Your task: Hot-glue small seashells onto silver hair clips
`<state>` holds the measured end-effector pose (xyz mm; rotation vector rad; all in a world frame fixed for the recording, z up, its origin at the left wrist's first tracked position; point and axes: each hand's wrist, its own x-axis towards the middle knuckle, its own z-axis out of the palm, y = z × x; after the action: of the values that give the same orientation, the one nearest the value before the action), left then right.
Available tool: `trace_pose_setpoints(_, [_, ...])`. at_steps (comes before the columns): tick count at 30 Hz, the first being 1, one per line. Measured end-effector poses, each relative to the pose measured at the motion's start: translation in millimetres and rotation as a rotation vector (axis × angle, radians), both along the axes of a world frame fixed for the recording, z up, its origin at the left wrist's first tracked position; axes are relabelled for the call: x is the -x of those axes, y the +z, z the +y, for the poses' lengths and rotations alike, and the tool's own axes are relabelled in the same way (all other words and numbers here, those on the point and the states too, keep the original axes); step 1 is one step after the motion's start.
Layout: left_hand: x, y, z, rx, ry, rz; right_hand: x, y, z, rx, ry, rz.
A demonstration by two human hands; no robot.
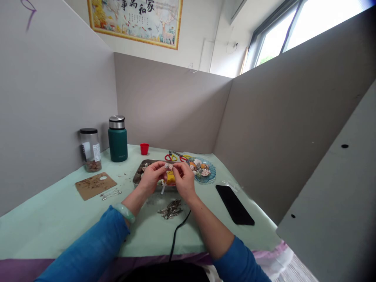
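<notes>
Small pale piece held above the metal tray; one part or two, too small to tell. Left hand and right hand grip it from opposite sides, fingers of each pinched nearly together, tips only, presumably so its face stays visible. Tray underneath likely catches drops. Yellow object just below the fingers. Metal clips heaped between tray and the bench's near edge, apparently for easy reach. Blue plate of trinkets off tray's right edge. Scissors toward bench's far edge, probably out of the way. Green flask near far left corner.
</notes>
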<state>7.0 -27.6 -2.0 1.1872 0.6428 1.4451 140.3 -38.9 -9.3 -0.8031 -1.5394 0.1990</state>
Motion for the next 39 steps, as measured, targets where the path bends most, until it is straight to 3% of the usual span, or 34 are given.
trace_pose_setpoints(6, [0.4, -1.6, 1.2, -0.001, 0.012, 0.036, -3.8, -4.3, 10.8, 0.102, 0.037, 0.138])
trace_pose_setpoints(12, [0.1, -2.3, 2.3, -0.011, 0.061, 0.047, -7.0, -4.7, 17.1, 0.364, 0.223, 0.372])
trace_pose_setpoints(17, [-0.6, -1.6, 2.2, -0.022, 0.076, 0.048, -7.3, 0.6, 12.8, 0.455, 0.314, 0.443])
trace_pose_setpoints(28, [-1.3, -1.9, 2.1, -0.040, 0.072, 0.092, -6.4, 0.4, 12.4, 0.463, 0.321, 0.459])
trace_pose_setpoints(39, [-2.9, 3.3, -2.5, -0.035, 0.132, 0.118, -7.9, -9.3, 18.8, 0.349, 0.183, 0.264])
